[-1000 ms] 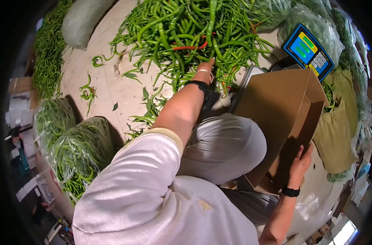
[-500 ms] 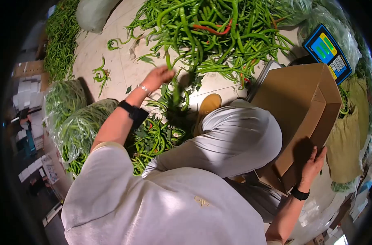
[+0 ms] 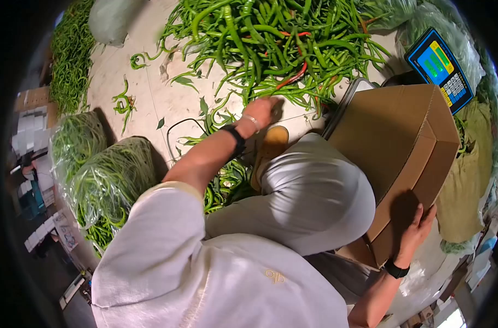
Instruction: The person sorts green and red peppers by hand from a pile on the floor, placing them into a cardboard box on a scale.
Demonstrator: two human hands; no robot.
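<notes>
A big heap of long green peppers [image 3: 271, 44], with a few red ones, covers the pale floor ahead of me. My left hand [image 3: 262, 109] reaches down to the heap's near edge, fingers among the peppers; its grip is hidden. My right hand [image 3: 416, 227] presses flat against the lower corner of a tilted brown cardboard box [image 3: 402, 142] beside my bent knee. More peppers [image 3: 224, 183] lie under my left arm by my tan shoe [image 3: 271, 147].
A weighing scale with a blue display [image 3: 439, 65] stands behind the box. Clear bags stuffed with peppers [image 3: 107, 180] sit at the left, more at the top right. An olive sack [image 3: 467, 180] lies to the right. Loose peppers [image 3: 120, 101] scatter the floor.
My left hand swung left and dropped a bunch of peppers by my shoe, then came back to the heap's near edge. The right hand stayed on the box.
</notes>
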